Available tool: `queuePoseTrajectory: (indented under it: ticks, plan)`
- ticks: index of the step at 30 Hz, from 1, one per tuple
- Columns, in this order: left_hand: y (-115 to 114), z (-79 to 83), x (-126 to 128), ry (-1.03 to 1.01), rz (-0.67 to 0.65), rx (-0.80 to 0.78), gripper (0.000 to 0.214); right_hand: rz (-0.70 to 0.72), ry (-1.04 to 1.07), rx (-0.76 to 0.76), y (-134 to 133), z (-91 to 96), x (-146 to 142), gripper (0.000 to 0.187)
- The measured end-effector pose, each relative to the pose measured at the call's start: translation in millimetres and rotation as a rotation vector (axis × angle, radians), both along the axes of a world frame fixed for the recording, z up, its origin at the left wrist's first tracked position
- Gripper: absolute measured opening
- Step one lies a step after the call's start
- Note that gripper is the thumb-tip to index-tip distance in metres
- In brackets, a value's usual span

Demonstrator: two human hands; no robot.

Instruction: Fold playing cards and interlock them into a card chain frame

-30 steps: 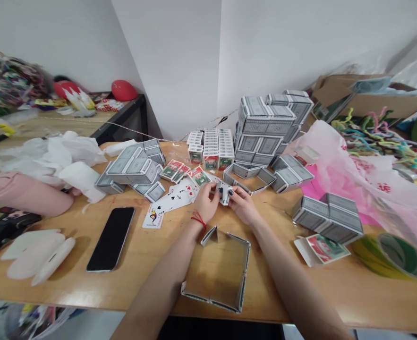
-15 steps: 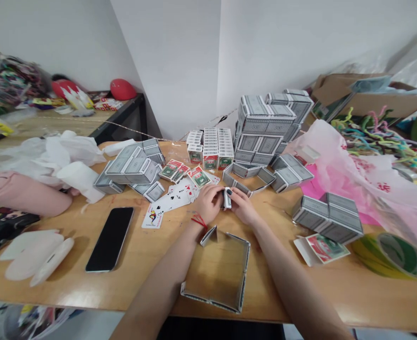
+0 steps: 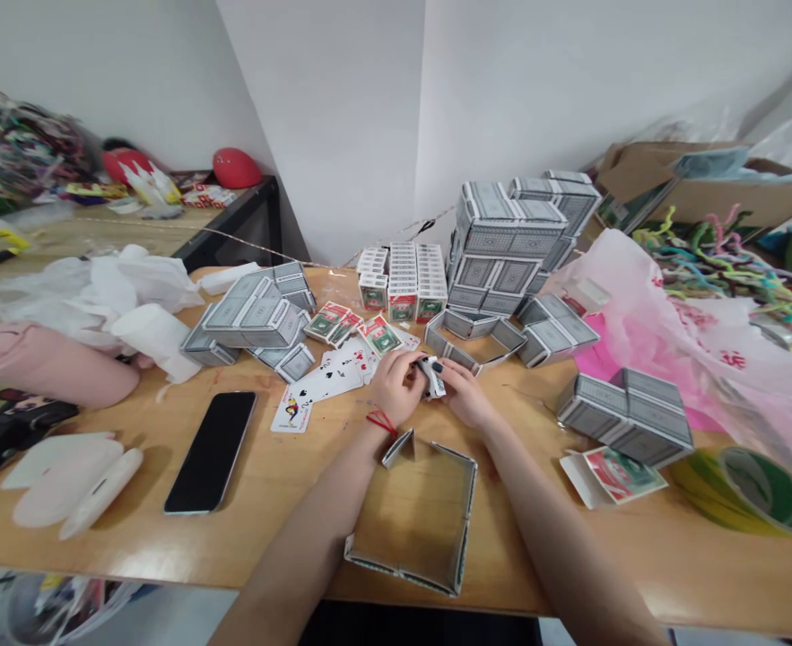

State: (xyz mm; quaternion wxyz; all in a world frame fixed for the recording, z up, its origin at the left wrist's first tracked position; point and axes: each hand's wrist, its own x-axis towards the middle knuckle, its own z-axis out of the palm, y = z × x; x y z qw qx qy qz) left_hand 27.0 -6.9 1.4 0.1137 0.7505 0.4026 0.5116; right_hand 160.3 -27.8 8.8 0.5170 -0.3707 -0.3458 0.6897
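My left hand and my right hand meet over the wooden table, both closed on a small folded bundle of playing cards pinched between the fingertips. A red string circles my left wrist. Just below my hands stands a square frame of folded cards, open at its near-left corner. Loose face-up cards lie to the left of my left hand. A second card frame sits just beyond my right hand.
A black phone lies left of the frame. Stacked card blocks, card packs, another block pile and a block ring the hands. A pink bag, tape roll and white plastic flank them.
The card bundle, spread flatter between my fingers a second ago, has been pressed narrower and tilted. My hands stayed in the same spot.
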Motion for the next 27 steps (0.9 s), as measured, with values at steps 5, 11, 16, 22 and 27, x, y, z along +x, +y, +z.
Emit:
queuePoseTrajectory:
  ticks: [5, 11, 16, 22, 27]
  plan:
    - [-0.8, -0.3, 0.5, -0.054, 0.027, -0.026, 0.015, 0.004, -0.068, 0.040, 0.0, -2.1, -1.0, 0.025]
    - [-1.3, 2.9, -1.1, -0.122, 0.047, -0.064, 0.010, -0.029, -0.078, 0.042, -1.3, -2.3, -3.1, 0.028]
    - [-0.8, 5.3, -5.5, -0.167, 0.023, -0.115, 0.013, -0.076, -0.032, 0.032, 1.1, -6.7, -2.9, 0.027]
    - [0.0, 4.9, -7.4, -0.232, 0.084, -0.096, 0.014, -0.105, 0.038, 0.051, 2.5, -7.4, -2.8, 0.022]
    - [5.5, 1.1, -10.7, -0.371, 0.293, -0.097, 0.013, -0.085, 0.055, 0.080, 0.3, -2.8, -0.6, 0.022]
